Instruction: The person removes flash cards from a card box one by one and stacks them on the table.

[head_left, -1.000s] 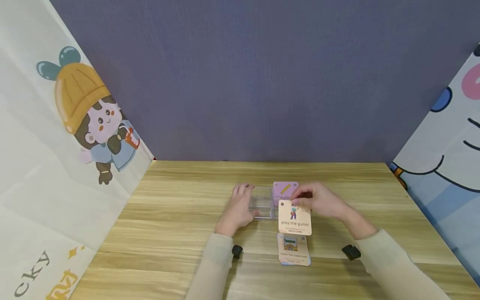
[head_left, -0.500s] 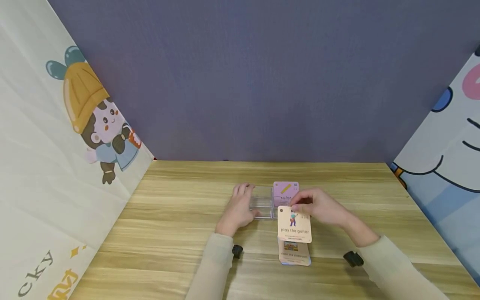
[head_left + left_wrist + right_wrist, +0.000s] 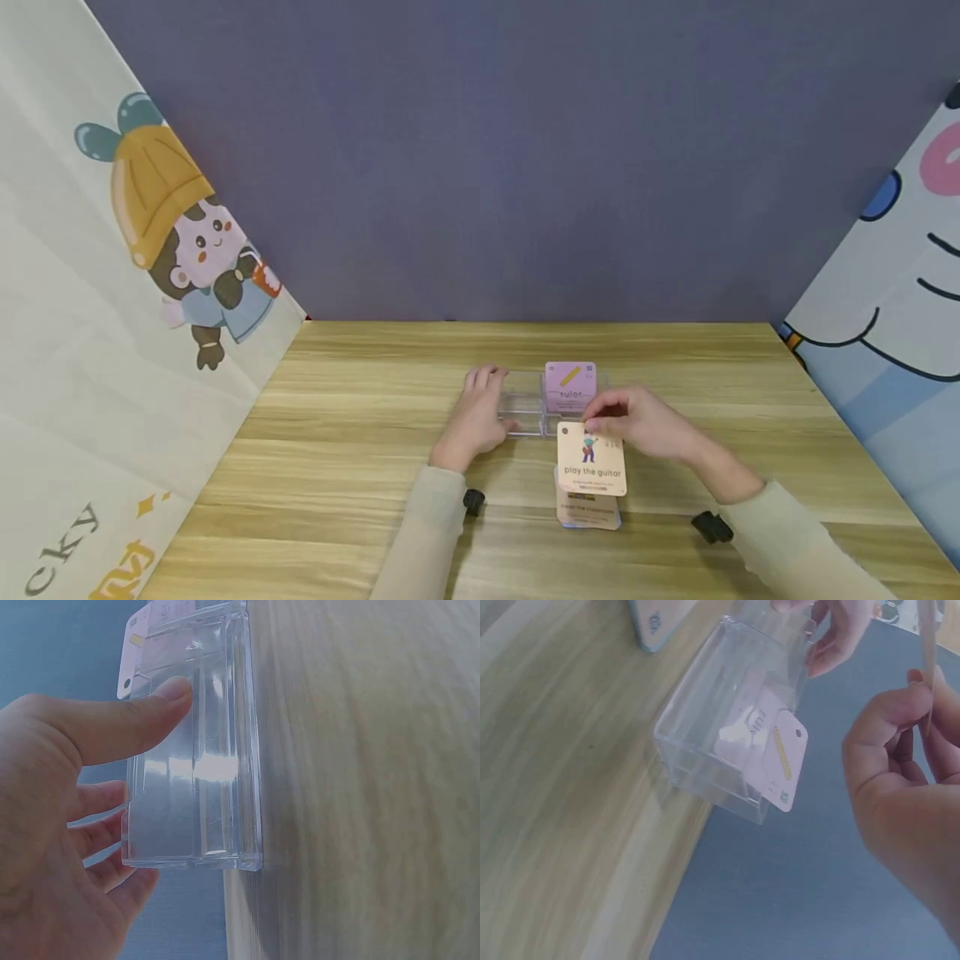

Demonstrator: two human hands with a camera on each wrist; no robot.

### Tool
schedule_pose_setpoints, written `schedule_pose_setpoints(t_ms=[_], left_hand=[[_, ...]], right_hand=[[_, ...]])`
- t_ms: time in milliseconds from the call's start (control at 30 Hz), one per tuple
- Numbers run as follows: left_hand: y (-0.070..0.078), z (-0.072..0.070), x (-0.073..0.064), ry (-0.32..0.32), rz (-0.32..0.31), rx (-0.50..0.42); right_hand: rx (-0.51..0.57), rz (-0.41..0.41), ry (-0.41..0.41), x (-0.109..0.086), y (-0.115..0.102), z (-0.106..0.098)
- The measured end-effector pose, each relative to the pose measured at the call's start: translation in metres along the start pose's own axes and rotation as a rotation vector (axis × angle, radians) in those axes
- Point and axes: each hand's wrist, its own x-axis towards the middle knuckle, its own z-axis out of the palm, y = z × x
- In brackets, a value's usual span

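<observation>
My left hand [image 3: 474,417] grips the left end of a clear plastic card holder [image 3: 169,817], thumb on its front and fingers behind. A pink "ruler" card [image 3: 571,385] stands in the holder's right compartment, its top poking out. My right hand [image 3: 645,422] pinches the top edge of a cream "play the guitar" card [image 3: 592,471], which appears edge-on in the right wrist view. That card hangs in front of the holder, above a "clean the classroom" card [image 3: 589,512] and partly hiding it. A bluish edge shows beneath the lower card.
The wood-grain table [image 3: 337,467] runs back to a dark blue-grey panel [image 3: 480,167]. Printed white sheets stand at the left [image 3: 82,333] and right. Black wrist devices sit at both sleeves.
My right hand has lowered the "play the guitar" card toward me, and it now covers more of the "clean the classroom" card. My left hand stays on the holder.
</observation>
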Motion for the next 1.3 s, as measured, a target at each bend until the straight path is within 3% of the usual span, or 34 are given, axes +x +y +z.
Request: schedule_pose_setpoints(t_ms=[800,1300], left_hand=[[-0.001,0.001,0.000,-0.002,0.002,0.005],[-0.020,0.001,0.009,0.012,-0.031,0.033]], right_hand=[[-0.066,-0.004,-0.044,-0.005,0.030,0.026],[-0.058,-0.025,-0.071,0.020,0.049,0.033]])
